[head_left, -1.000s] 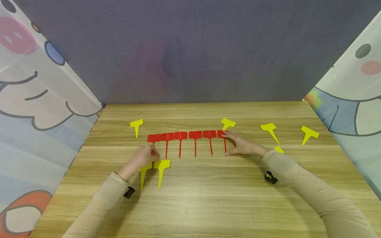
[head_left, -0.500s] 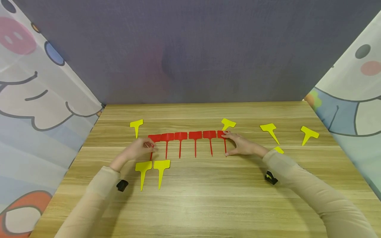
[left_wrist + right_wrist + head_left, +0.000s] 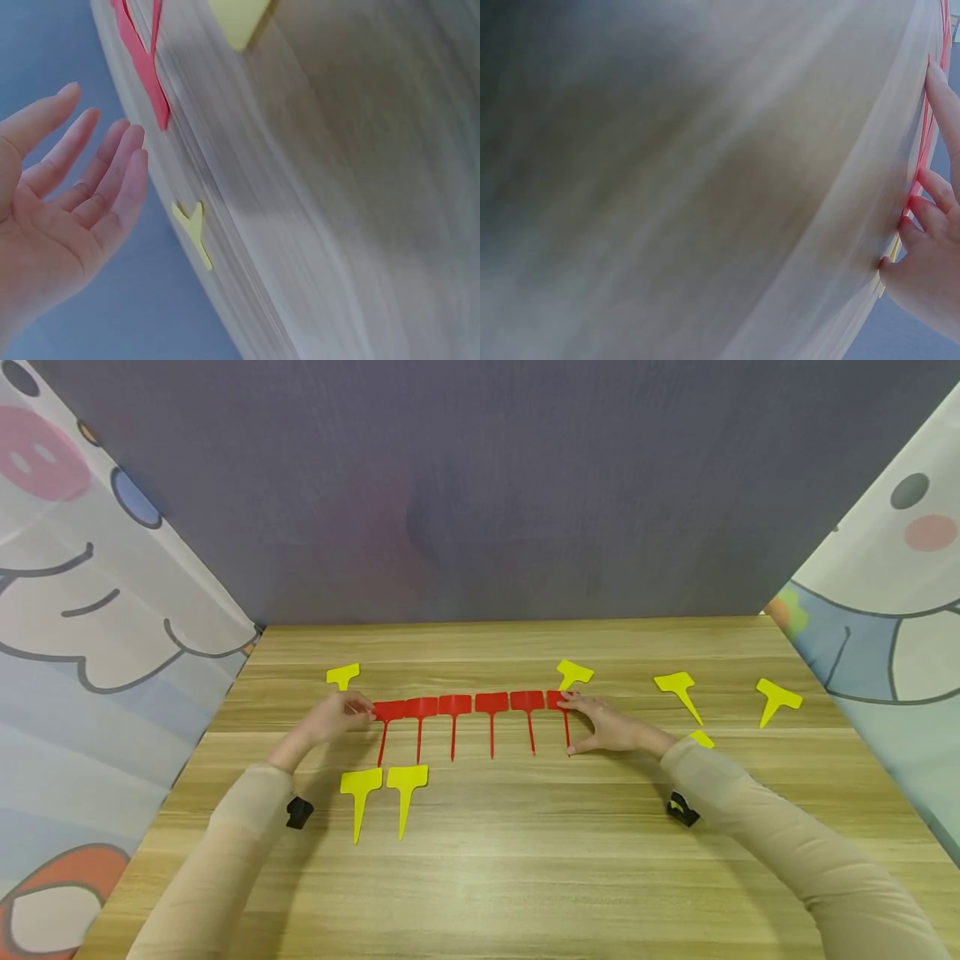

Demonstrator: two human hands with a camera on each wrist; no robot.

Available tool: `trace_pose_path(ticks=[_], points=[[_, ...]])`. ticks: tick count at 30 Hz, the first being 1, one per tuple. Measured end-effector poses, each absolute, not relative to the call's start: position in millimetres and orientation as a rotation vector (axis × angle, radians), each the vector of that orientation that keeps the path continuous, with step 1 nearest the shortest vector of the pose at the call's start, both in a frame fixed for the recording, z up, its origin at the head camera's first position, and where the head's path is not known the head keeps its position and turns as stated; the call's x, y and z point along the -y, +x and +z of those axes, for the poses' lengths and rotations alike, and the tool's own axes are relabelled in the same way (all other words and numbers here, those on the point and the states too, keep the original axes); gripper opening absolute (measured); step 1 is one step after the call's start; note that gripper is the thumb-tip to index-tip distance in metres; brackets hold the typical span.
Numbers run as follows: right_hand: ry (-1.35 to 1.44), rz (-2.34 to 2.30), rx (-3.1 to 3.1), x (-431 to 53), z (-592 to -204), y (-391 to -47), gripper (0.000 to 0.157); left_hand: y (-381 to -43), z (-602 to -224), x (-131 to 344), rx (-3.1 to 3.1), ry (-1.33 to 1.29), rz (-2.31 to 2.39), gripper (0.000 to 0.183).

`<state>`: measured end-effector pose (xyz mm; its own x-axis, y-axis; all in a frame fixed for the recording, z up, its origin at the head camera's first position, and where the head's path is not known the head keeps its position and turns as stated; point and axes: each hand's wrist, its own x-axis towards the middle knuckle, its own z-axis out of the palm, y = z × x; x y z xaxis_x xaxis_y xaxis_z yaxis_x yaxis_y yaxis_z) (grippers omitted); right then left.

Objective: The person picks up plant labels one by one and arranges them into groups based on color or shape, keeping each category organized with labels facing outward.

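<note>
Several red T-shaped plant labels lie side by side in a row across the table; the leftmost red label (image 3: 389, 711) is slightly tilted. My left hand (image 3: 333, 718) is just left of that label, fingers loosely bent and holding nothing; in the left wrist view the left hand (image 3: 75, 187) hovers above the table with spread fingers. At the row's other end, my right hand (image 3: 609, 727) rests over the rightmost red label (image 3: 555, 699), fingertips on its head and thumb near its stem. Two yellow labels, one left (image 3: 362, 785) and one right (image 3: 407, 779), lie below the row's left end.
Behind my left hand lies a yellow label (image 3: 342, 674), its stem partly hidden. More yellow labels lie behind the right hand (image 3: 574, 672) and at the right (image 3: 677, 685), (image 3: 777, 697); another label (image 3: 702, 739) peeks out beside the right sleeve. A grey wall (image 3: 480, 510) stands behind the table.
My left hand has let go near the yellow labels and moved up and left, past the leftmost red label, uncovering it and the left yellow label. My right hand has stayed put.
</note>
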<state>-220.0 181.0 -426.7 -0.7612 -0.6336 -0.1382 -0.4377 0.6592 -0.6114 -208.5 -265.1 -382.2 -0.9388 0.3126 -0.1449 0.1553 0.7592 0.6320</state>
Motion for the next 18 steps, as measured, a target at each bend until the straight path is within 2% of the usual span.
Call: trace_pose_path(ticks=[18], points=[[-0.866, -0.821, -2.533, -181, -428, -221, 0.082, -229, -392, 281, -2.887, 0.181, 0.971, 0.026]])
